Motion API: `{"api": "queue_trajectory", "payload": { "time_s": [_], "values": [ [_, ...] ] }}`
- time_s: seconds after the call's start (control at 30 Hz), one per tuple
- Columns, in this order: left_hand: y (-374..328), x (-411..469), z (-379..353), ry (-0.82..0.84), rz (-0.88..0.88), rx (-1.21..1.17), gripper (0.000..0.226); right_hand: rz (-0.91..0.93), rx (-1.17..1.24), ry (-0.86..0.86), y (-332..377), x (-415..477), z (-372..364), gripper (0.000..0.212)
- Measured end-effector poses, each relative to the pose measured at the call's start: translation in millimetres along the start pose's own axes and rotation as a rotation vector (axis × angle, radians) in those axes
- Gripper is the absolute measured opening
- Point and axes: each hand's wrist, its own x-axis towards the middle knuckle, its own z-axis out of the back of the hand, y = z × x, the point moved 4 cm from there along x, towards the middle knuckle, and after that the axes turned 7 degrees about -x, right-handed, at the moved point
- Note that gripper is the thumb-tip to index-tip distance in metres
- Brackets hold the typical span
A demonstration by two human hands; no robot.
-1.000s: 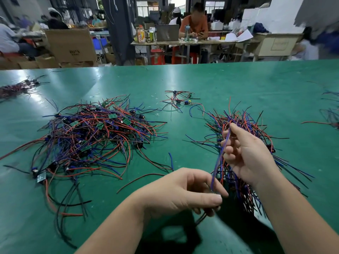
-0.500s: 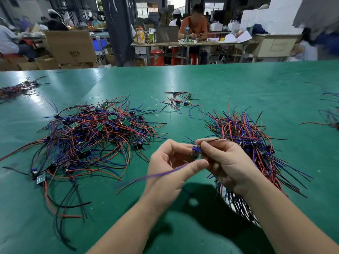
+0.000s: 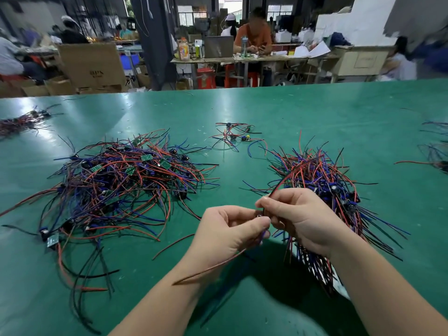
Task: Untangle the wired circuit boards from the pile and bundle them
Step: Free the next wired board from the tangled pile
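Wired circuit boards lie mostly in a tangled pile [image 3: 126, 180] on the left of the green bench [image 3: 315, 110], with red, blue and black leads knotted over small green boards. To its right, partly behind the right hand [image 3: 300, 219], lies a sorted bundle [image 3: 322, 175] with its leads running roughly one way. Between them, held above the bench, is a single board [image 3: 260, 216]. The left hand [image 3: 228, 234] pinches it with curled fingers, and the right hand's fingers pinch its red lead [image 3: 280, 185]. I judge the task roughly half done: the pile looks about as large as the bundle, and no tie shows on the bundle. A few loose boards [image 3: 235, 135] lie farther back. Beyond the bench is a workshop with a cardboard box [image 3: 92, 64] and a person [image 3: 254, 35] seated at a cluttered desk [image 3: 242, 59].
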Motion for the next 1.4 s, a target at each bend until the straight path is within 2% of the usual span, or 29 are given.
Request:
{"api": "queue_trajectory", "payload": {
  "time_s": [0.07, 0.17, 0.27, 0.37, 0.43, 0.53, 0.67, 0.77, 0.87, 0.97, 1.03, 1.17, 1.23, 1.3, 1.4],
  "values": [
    [2, 0, 1, 0.010, 0.035, 0.030, 0.013, 0.033, 0.027, -0.136, 4, 3, 10, 0.016],
    [8, -4, -2, 0.129, 0.156, 0.098, 0.015, 0.050, 0.256, -0.362, 11, 4, 36, 0.012],
    [12, -7, -4, 0.189, 0.217, 0.106, 0.012, 0.072, 0.458, -0.482, 10, 2, 49, 0.006],
    [7, -4, 1, 0.131, 0.182, 0.106, 0.014, 0.158, 0.574, -0.560, 9, 3, 51, 0.010],
    [3, -2, 7, 0.011, 0.122, 0.056, 0.020, 0.206, 0.586, -0.593, 10, 2, 52, 0.003],
    [-3, 4, 17, -0.187, 0.035, -0.035, 0.027, 0.221, 0.355, -0.512, 9, 1, 37, 0.016],
    [-6, 8, 24, -0.344, -0.053, -0.146, 0.026, 0.319, -0.288, -0.429, 4, -7, 0, 0.025],
    [-8, 9, 29, -0.422, -0.136, -0.264, 0.030, 0.467, -0.477, -0.411, 2, -13, -18, 0.043],
    [-9, 9, 34, -0.457, -0.185, -0.305, 0.033, 0.546, -0.556, -0.303, 4, -16, -28, 0.041],
    [-2, 9, 29, -0.395, -0.074, -0.225, 0.033, 0.538, -0.647, -0.178, 3, -14, -29, 0.035],
    [3, 9, 25, -0.330, -0.008, -0.199, 0.033, 0.543, -0.662, -0.232, 4, -14, -24, 0.027],
    [-6, 8, 22, -0.224, -0.045, -0.115, 0.023, 0.636, -0.622, -0.306, 13, -17, -20, 0.023],
    [-11, 8, 23, -0.237, -0.097, -0.032, 0.023, 0.715, -0.565, -0.316, 23, -21, -16, 0.023],
    [-16, 9, 33, -0.352, -0.207, 0.189, 0.024, 0.786, -0.513, -0.396, 33, -25, -3, 0.026],
    [-26, 7, 50, -0.494, -0.394, 0.807, 0.013, 0.795, -0.301, -0.578, 44, -30, 25, 0.035]
  ]
}}
